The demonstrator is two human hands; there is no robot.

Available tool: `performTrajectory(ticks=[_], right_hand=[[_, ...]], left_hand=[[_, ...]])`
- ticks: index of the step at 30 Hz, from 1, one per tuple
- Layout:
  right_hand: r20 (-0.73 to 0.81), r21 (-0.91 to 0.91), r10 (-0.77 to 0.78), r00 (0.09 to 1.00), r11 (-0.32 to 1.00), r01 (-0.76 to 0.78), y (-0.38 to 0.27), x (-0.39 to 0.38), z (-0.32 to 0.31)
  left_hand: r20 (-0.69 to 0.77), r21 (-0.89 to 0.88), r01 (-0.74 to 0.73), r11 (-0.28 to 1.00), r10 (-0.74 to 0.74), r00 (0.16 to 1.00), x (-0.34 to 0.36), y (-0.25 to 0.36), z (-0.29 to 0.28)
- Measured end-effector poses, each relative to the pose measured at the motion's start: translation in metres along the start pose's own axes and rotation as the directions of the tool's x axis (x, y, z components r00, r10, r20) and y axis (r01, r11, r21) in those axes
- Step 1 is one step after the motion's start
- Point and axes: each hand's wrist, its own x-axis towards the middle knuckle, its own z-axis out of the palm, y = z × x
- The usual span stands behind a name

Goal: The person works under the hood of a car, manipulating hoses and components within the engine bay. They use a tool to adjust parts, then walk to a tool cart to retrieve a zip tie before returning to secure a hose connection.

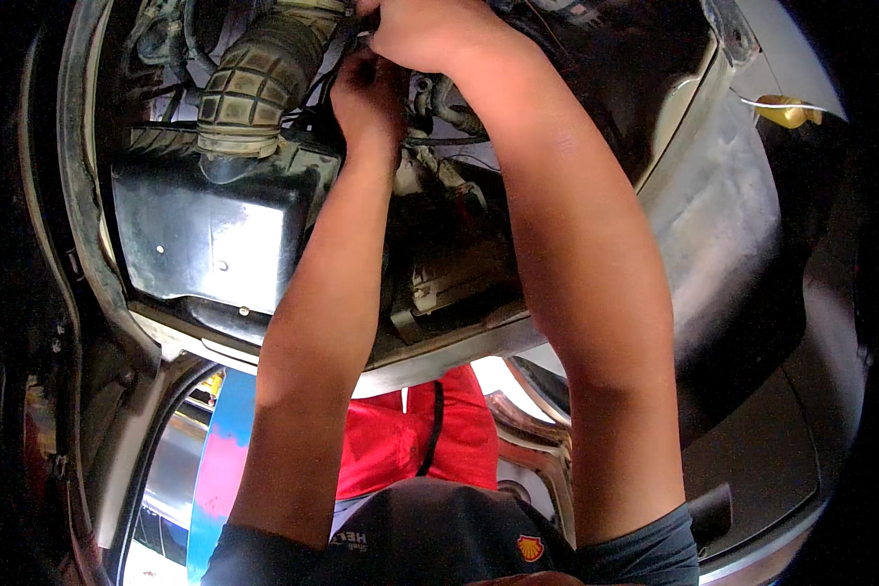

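Both my arms reach forward into a vehicle's engine bay, and my hands come together at the upper edge of the view. My left hand (pixel 369 93) is in shadow with its fingers curled, beside a ribbed air intake hose (pixel 254 88). Just above it and to the right, my right hand (pixel 420 34) bends inward with its fingers closed, partly cut off by the picture's top edge. What either hand grips is hidden. Below the hose sits a black air filter box (pixel 215 220), left of my left forearm.
Hoses and fittings (pixel 449 107) lie between my forearms, with dark engine parts (pixel 449 264) below them. The pale front rim of the bay (pixel 420 366) runs in front of my body. A yellow object (pixel 786 111) rests on the right, near the grey body panel (pixel 718 220).
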Motion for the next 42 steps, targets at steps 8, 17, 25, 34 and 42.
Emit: performTrajectory(ticks=[8, 17, 25, 34, 42], right_hand=[[-0.123, 0.276, -0.033, 0.992, 0.959, 0.066, -0.001, -0.005, -0.002], [0.043, 0.098, -0.193, 0.98, 0.977, 0.188, 0.024, 0.001, 0.015], [-0.001, -0.008, -0.174, 0.985, 0.985, 0.174, 0.028, 0.006, 0.035], [-0.107, -0.018, -0.097, 0.989, 0.995, 0.096, 0.025, 0.012, 0.047], [-0.119, 0.006, -0.064, 0.991, 0.998, 0.065, 0.028, 0.018, 0.05]], left_hand=[[0.033, -0.094, 0.01, 0.996, -0.007, 0.999, 0.016, -0.016, -0.009], [0.032, -0.412, 0.241, 0.879, -0.25, 0.968, 0.023, -0.019, -0.006], [-0.069, -0.525, 0.098, 0.845, -0.157, 0.985, 0.01, -0.001, -0.006], [-0.182, -0.497, 0.017, 0.867, -0.124, 0.976, -0.002, 0.009, -0.002], [-0.155, -0.553, 0.083, 0.829, -0.201, 0.967, -0.008, 0.008, 0.009]])
